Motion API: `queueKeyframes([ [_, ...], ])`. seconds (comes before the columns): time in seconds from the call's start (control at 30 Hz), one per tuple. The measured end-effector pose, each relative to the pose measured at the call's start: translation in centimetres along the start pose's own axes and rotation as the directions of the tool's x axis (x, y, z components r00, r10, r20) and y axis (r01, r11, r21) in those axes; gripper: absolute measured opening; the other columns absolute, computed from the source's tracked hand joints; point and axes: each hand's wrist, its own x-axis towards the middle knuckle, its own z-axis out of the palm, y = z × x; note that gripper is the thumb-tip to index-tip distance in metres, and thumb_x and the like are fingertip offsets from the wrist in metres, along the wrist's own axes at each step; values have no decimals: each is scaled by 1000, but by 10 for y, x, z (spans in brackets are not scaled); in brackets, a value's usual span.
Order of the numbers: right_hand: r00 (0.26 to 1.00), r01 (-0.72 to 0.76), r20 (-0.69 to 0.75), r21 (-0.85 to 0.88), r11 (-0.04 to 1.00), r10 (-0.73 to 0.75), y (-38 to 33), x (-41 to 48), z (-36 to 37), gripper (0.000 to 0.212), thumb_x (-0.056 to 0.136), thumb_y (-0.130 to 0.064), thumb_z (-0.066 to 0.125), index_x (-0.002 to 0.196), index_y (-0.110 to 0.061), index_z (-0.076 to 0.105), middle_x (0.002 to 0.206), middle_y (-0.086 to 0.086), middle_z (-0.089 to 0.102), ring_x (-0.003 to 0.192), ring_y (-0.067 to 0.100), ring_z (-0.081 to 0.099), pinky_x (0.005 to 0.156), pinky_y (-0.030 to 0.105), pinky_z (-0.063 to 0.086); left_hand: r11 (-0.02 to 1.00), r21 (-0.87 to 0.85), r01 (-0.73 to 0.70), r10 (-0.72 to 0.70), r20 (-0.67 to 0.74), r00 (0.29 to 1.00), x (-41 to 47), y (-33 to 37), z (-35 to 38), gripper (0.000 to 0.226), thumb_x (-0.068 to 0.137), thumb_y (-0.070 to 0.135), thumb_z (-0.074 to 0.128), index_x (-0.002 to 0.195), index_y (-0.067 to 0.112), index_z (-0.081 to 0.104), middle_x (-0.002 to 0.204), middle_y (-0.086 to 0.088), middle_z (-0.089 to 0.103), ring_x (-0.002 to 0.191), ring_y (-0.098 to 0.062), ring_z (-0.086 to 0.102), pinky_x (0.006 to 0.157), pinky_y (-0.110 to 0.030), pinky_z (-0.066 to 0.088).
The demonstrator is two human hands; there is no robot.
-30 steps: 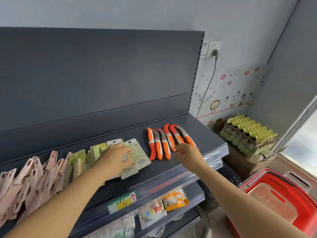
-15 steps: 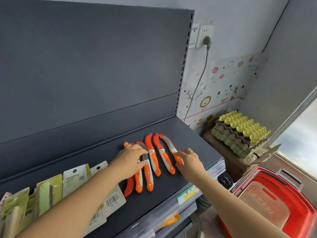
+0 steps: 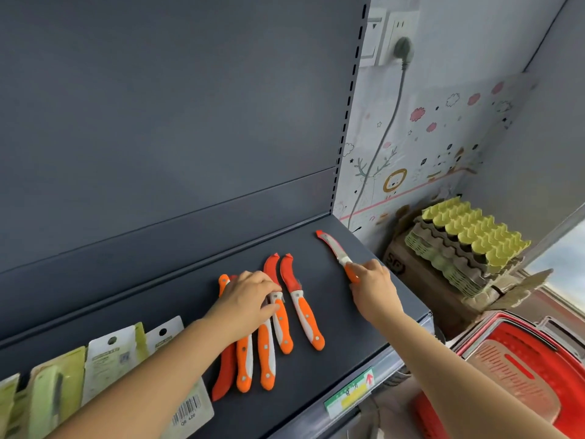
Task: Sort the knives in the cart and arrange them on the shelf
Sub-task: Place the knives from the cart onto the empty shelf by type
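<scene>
Pinching knife (image 3: 335, 252), right hand (image 3: 374, 288) near shelf (image 3: 343, 335) edge.

dark shelf (image 3: 364, 315), orange knives (image 3: 302, 307), carded knives (image 3: 104, 365)

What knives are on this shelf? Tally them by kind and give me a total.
Orange-handled knives: 6, five at the left hand, one gripped by the right hand.
Carded green knives: at least 4; the frame edge cuts the row.
Total: at least 10.
</scene>
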Motion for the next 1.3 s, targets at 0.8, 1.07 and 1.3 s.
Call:
queueKeyframes([
  [0.8,900,435,100,-122,892,-425,-15,19,-8,40,92,-5,43,132,-13,40,127,6,47,112,22,57,61,26,44,871,45,489,-483,-100,870,-27,68,18,38,83,48,61,111,21,63,106,4,56,106,-17,48,90,-36,44],
  [1.07,860,511,146,-269,817,-490,7,24,-13,51,81,-1,52,131,-11,47,132,10,45,103,27,49,68,29,32,771,163,616,-609,-93,788,-4,84,25,39,81,46,64,99,11,59,99,-5,59,91,-23,58,74,-29,43],
  [1.3,852,522,157,-216,825,-499,20,14,-15,32,97,-26,43,126,-15,51,124,6,50,105,27,46,80,33,38,781,-9,624,-621,-107,776,12,91,31,22,81,31,59,69,14,51,72,-2,49,68,-22,54,57,-29,37],
])
